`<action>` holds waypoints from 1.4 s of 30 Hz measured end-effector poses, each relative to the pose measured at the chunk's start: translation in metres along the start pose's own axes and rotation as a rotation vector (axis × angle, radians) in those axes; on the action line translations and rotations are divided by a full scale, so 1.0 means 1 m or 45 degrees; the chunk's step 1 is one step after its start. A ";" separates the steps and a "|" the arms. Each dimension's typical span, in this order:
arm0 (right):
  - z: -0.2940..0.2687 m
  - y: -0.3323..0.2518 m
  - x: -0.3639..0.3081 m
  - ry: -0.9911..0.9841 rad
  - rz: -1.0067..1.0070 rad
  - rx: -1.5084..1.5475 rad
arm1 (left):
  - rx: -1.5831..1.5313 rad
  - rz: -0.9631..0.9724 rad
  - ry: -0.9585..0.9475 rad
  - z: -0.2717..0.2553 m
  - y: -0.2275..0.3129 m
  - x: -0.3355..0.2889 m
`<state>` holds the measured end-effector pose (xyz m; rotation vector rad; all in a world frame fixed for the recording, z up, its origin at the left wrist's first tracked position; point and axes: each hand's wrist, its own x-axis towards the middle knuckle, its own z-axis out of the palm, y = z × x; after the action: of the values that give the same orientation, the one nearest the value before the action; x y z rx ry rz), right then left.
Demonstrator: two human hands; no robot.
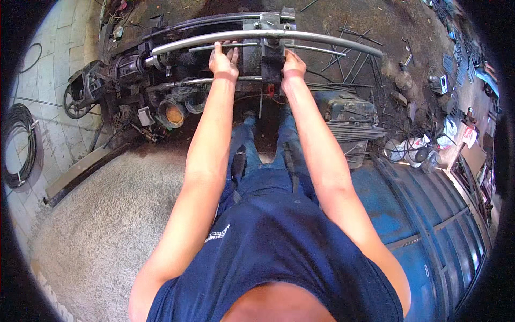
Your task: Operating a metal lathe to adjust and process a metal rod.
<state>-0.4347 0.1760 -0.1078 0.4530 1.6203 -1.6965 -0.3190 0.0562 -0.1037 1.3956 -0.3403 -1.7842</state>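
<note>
A thin steel rod (322, 50) lies crosswise through the dark upright block (272, 51) of a greasy machine. To the left of the block, my left hand (223, 61) is at the rod, thumb and fingers closed about it. My right hand (293, 65) grips the same rod just right of the block, its fingers partly hidden beside the metal. Over both hands runs a thicker, shiny round bar (225, 38), which looks curved in this view. A lower guide bar (244, 79) passes behind my left wrist.
A handwheel (78, 102) stands at the machine's left end, near an open round pipe end (174, 114). Loose rods (354, 67) litter the floor on the right, beside a bundle of rods (357, 132). Blue metal panels (424, 209) lie lower right; coiled black cable (20, 145) sits far left.
</note>
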 end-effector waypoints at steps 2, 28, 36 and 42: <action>0.000 0.002 0.005 0.010 0.006 0.032 | -0.017 -0.018 -0.001 0.005 -0.002 -0.006; -0.054 0.012 -0.033 -0.119 -0.090 -0.574 | -0.021 -0.176 -0.080 -0.004 -0.025 0.001; -0.059 -0.006 -0.042 -0.200 -0.082 -0.592 | -0.032 -0.137 -0.049 -0.001 -0.028 0.003; -0.083 -0.028 -0.057 -0.259 -0.093 -0.662 | -0.018 -0.109 0.032 0.009 -0.030 0.000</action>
<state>-0.4357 0.2693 -0.0603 -0.0342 1.8523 -1.2515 -0.3401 0.0724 -0.1200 1.4407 -0.2570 -1.8331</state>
